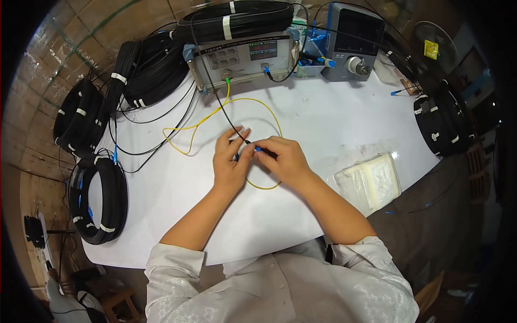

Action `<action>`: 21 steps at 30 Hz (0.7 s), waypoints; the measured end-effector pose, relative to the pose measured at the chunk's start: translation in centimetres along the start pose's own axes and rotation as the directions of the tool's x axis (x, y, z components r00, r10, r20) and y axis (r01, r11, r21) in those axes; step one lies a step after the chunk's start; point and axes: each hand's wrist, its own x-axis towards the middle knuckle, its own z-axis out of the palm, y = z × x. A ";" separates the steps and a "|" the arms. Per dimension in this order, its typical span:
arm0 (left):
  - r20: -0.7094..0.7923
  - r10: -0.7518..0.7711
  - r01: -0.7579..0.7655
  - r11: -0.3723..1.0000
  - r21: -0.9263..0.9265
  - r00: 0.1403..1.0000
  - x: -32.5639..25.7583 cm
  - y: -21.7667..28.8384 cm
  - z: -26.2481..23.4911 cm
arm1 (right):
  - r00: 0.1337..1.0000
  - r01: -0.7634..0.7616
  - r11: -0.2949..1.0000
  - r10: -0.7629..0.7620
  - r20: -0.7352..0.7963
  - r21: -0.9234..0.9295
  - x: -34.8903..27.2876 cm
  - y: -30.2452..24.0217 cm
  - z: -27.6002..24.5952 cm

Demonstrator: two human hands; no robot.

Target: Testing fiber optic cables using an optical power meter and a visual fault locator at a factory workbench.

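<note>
Both hands meet over the middle of a white counter (pixel 280 215). Left hand (pixel 230 161) pinches a small blue connector (pixel 237 156) between thumb and fingers, its fingers curled in. Right hand (pixel 285 159) grips another blue connector (pixel 259 149) at its fingertips, touching the left hand's fingertips. A thin black cable (pixel 215 91) runs from the hands up toward the back of the counter. A yellow cable (pixel 215 114) loops around and under both hands and climbs to a green plug on the front of a grey test meter (pixel 242 59), which stands at the far edge. A black cable coil (pixel 237 21) lies on top of the meter. Just right of it stands a blue-grey box (pixel 350 40) with a dark screen and a round knob. Near the right hand, toward the counter's right edge, lies a clear plastic bag (pixel 371 180) of white wipes. More black coils (pixel 99 199) rest along the left edge, and another black coil (pixel 444 121) sits at the far right. White sleeves (pixel 177 269) show at the bottom.
</note>
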 end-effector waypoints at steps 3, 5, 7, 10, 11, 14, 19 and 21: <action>0.092 -0.157 0.175 0.958 -0.229 0.983 -0.2 0.6 -0.2 | 0.992 0.122 0.989 -0.120 0.034 -0.079 0.2 -0.4 0.0; 0.086 -0.191 0.210 0.895 -0.393 0.978 -0.7 -0.8 -0.6 | 0.992 0.093 0.992 -0.100 0.076 0.087 1.0 -0.3 -0.9; 0.100 -0.234 0.254 0.847 -0.467 0.967 -0.6 0.4 0.0 | 0.953 -0.187 0.863 0.275 -0.128 0.469 1.9 1.6 -1.2; 0.226 -0.277 0.356 0.771 -0.528 0.934 -0.6 0.4 0.1 | 0.902 -0.156 0.965 0.226 -0.368 0.211 5.1 3.0 -2.6; 0.217 -0.274 0.349 0.773 -0.530 0.937 -0.5 0.3 -0.2 | 0.891 -0.170 0.975 0.215 -0.400 0.146 6.3 3.0 -2.6; 0.295 -0.314 0.429 0.722 -0.542 0.902 -0.7 0.6 -0.4 | 0.889 0.012 1.000 -0.008 -0.457 0.006 9.5 3.4 -2.6; 0.305 -0.254 0.392 0.702 -0.594 0.918 -0.7 0.4 -0.3 | 0.895 0.128 0.984 -0.170 -0.412 -0.127 9.2 3.7 -3.4; 0.280 -0.326 0.430 0.684 -0.589 0.903 -0.4 0.8 -0.2 | 0.901 0.028 0.954 0.106 -0.421 0.299 7.7 2.3 -3.6</action>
